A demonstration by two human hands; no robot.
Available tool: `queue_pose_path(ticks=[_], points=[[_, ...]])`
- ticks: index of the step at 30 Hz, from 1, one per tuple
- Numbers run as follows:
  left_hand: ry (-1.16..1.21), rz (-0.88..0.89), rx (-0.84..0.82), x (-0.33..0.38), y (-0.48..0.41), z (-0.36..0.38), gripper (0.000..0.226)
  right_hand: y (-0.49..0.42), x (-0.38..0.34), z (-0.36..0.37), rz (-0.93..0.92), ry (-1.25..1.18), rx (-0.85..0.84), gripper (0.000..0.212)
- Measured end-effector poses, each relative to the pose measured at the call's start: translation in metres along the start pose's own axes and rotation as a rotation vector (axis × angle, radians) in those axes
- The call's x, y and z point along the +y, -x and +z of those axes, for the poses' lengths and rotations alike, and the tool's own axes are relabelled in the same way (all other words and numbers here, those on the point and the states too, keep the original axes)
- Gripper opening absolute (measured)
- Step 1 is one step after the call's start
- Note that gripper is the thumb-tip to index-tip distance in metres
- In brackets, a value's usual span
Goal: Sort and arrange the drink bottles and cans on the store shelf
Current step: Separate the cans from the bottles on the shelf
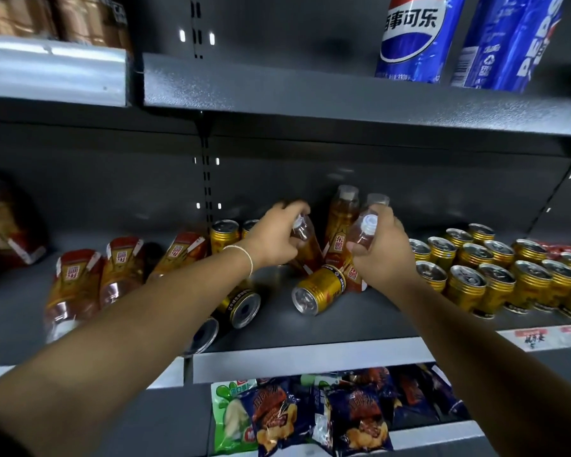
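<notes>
On the middle shelf (343, 319), my left hand (274, 239) grips a tilted amber drink bottle (305, 245) near its white cap. My right hand (381, 249) holds another amber bottle (363, 234) by the neck. An upright bottle of the same kind (340, 219) stands behind them, with one more partly hidden behind my right hand. A gold can (317, 290) lies on its side in front. Several gold cans (495, 268) stand upright in rows at the right. Three bottles (80, 285) lie on their sides at the left, beside toppled cans (241, 306).
Blue cola cans (412, 37) stand on the upper shelf at the right. Snack bags (310, 420) fill the shelf below. A large jar (4, 222) stands at the far left. Red packs (567, 249) sit at the far right.
</notes>
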State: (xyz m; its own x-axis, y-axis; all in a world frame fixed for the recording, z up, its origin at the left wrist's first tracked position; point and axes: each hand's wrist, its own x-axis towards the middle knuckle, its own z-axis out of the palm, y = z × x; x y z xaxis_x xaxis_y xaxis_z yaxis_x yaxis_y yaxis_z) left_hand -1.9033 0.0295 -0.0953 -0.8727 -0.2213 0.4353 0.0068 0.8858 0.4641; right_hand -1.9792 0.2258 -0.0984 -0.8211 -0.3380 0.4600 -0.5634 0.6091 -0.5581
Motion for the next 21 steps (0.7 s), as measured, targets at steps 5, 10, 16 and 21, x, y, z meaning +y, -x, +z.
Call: queue_pose_path(ticks=[5, 10, 16, 21], points=[[-0.006, 0.046, 0.057, 0.003, 0.006, -0.014, 0.062, 0.006, -0.015, -0.014, -0.104, 0.051, 0.051, 0.075], [-0.036, 0.107, 0.137, 0.007, 0.019, -0.040, 0.064, 0.017, -0.037, -0.019, -0.218, 0.030, 0.079, 0.074], [0.003, 0.035, 0.249, -0.005, 0.046, -0.090, 0.055, 0.027, -0.076, -0.005, -0.327, -0.038, 0.093, 0.075], [0.013, -0.039, 0.320, -0.031, 0.078, -0.144, 0.052, 0.036, -0.126, 0.019, -0.438, -0.105, 0.069, 0.075]])
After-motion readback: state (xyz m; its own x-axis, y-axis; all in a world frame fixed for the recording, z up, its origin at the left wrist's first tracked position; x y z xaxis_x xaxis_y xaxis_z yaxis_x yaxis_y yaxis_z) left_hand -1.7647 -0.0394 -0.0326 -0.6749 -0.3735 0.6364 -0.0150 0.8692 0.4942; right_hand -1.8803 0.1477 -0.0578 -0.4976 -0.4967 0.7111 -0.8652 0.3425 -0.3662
